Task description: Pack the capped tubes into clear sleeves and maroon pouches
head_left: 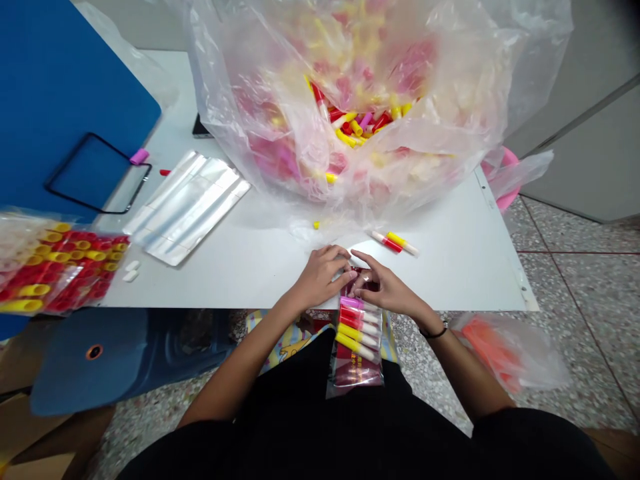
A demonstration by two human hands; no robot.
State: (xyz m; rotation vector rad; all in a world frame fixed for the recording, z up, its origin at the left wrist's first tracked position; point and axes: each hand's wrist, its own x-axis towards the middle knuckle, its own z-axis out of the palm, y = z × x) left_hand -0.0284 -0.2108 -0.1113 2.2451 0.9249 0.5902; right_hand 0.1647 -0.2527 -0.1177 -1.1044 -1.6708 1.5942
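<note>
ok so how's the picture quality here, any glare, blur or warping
Head view: bright, even light with soft shadows; white glare on the big plastic bag hazes the tubes inside; the table edges bow from wide-angle warping; both hands, left and right, on the small packet, look slightly soft.

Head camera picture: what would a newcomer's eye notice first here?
First the huge clear plastic bag at the table's far side, full of red, yellow and pink marker pens. Next, at the near edge, the left hand and right hand pinch the top of a small packet of pens. At the left edge lie filled packets.
</note>
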